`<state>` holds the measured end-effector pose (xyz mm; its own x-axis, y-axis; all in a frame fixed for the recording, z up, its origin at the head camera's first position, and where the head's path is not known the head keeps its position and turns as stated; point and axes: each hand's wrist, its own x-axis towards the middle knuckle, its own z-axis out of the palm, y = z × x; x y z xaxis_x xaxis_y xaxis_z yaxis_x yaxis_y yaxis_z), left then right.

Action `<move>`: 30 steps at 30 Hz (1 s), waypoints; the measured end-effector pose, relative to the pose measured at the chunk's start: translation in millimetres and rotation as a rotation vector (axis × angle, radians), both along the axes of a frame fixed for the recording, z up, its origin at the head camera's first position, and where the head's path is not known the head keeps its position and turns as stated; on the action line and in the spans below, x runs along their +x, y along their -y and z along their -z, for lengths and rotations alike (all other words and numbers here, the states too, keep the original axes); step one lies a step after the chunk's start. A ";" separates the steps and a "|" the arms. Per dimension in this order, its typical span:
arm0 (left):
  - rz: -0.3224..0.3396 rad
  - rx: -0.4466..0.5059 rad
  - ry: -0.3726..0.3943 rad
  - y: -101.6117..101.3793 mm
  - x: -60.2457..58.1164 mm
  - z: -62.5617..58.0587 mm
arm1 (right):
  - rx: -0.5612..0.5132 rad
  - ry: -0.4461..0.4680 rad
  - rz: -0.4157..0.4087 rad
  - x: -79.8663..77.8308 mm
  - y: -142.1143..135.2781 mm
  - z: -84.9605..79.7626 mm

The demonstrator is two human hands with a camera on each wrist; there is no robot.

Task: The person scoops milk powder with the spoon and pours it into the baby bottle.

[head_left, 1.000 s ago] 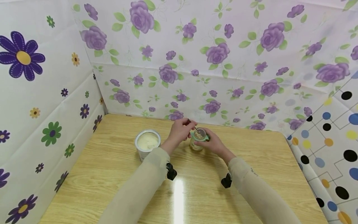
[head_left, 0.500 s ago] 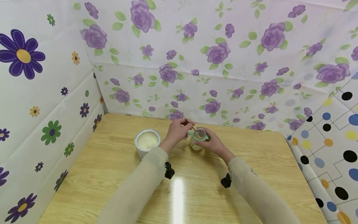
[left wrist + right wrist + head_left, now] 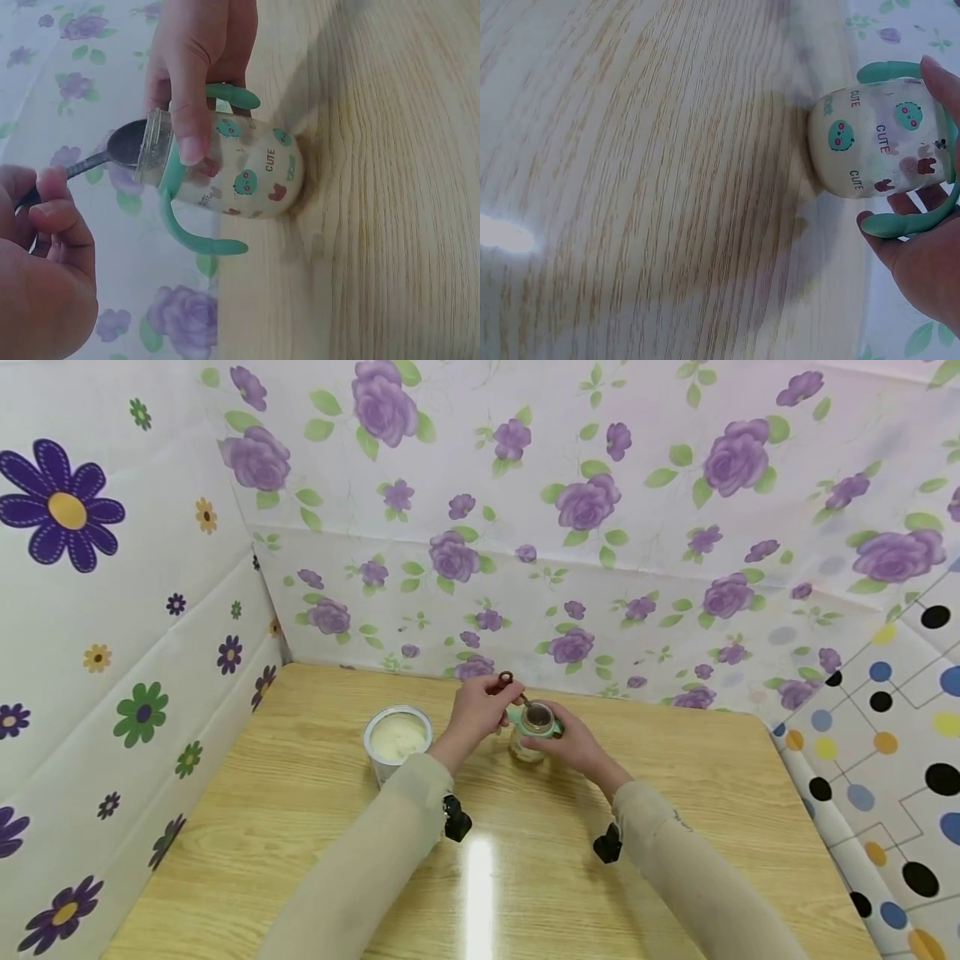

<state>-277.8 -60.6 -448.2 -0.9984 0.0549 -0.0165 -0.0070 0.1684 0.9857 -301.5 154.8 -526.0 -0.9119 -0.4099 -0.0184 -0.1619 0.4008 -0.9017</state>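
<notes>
My left hand [image 3: 478, 710] pinches the handle of a dark brown spoon [image 3: 88, 163], whose ring end stands up above the fingers in the head view. The spoon's bowl is at the mouth of a clear baby bottle [image 3: 247, 161], tipped with its inner side out of sight. Mint green side handles and small printed figures with "CUTE" mark the bottle, and pale contents fill its lower part. Upright on the table, it is gripped around the upper part by my right hand [image 3: 572, 740], with the thumb across the green collar.
Left of the bottle, an uncovered tin [image 3: 383, 770] holds pale powder. The wooden table [image 3: 285, 827] meets a flower-patterned cloth [image 3: 435, 635] just behind the hands. Patterned cloths also rise at both sides. Light glares on the table's front middle.
The spoon has turned over at the bottle's mouth, and its ring end now shows above my left fingers. That hand has shifted slightly left; my right hand holds the bottle in place.
</notes>
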 end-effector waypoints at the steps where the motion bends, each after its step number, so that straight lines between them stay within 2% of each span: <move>1: -0.018 0.015 0.003 -0.4 0.4 -0.8 | -0.002 0.003 0.000 -0.2 0.1 0.1; 3: -0.053 0.065 0.014 -1.5 0.9 -3.5 | 0.000 0.007 0.000 -0.5 0.1 0.2; 6: -0.090 0.193 0.054 -1.9 2.1 -12.0 | -0.005 0.007 -0.003 -0.9 -0.3 0.9; 10: -0.114 0.368 0.147 6.1 4.4 -30.7 | 0.004 -0.005 -0.004 -0.5 -0.3 1.3; 13: -0.121 0.434 0.200 21.0 6.2 -44.2 | 0.020 -0.004 0.007 0.6 0.0 0.0; 16: -0.134 0.445 0.216 42.5 8.8 -55.4 | 0.036 0.004 0.010 0.9 0.4 -0.8; 22: -0.153 0.403 0.222 93.8 21.4 -73.7 | 0.064 0.018 -0.006 0.5 0.7 -1.7; 26: -0.152 0.339 0.217 124.9 33.9 -78.9 | 0.127 0.008 -0.014 2.4 -3.2 -6.2; 30: -0.166 0.248 0.205 152.1 50.8 -79.2 | 0.151 -0.047 -0.023 2.9 -8.1 -15.5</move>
<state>-227.0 -212.7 -369.1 -0.9714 -0.0799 -0.2238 -0.2160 -0.0954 0.9717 -298.6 162.9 -510.5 -0.9038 -0.4262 -0.0383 -0.2135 0.5267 -0.8228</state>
